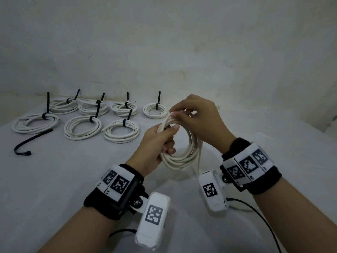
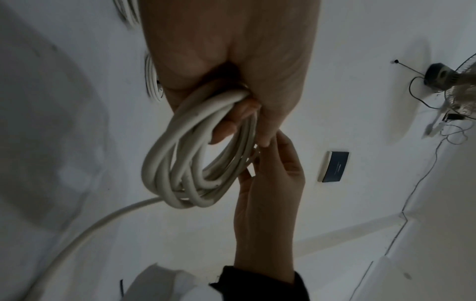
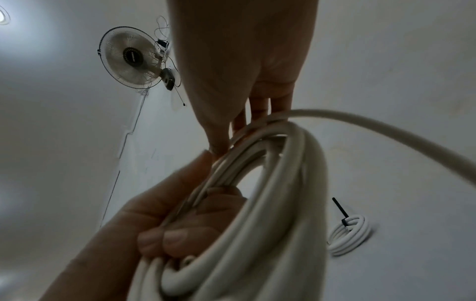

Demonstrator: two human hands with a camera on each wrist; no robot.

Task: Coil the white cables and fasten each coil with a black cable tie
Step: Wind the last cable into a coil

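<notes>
Left hand (image 1: 158,143) fingers curled in a grip, right hand (image 1: 199,117) fingers pinching just above

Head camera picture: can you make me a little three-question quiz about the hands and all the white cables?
1. True or false: the coil in the hands already wears a black tie.
2. How many tied coils lie on the table?
3. Which hand grips the coil's side: A left, B right?

Key: 1 false. 2 seven. 3 A; the left hand grips it, the right hand pinches the top. One loose tie lies unused.

7 tied coils (image 1: 120,130) lie behind-left of both hands (image 1: 175,132).
</notes>
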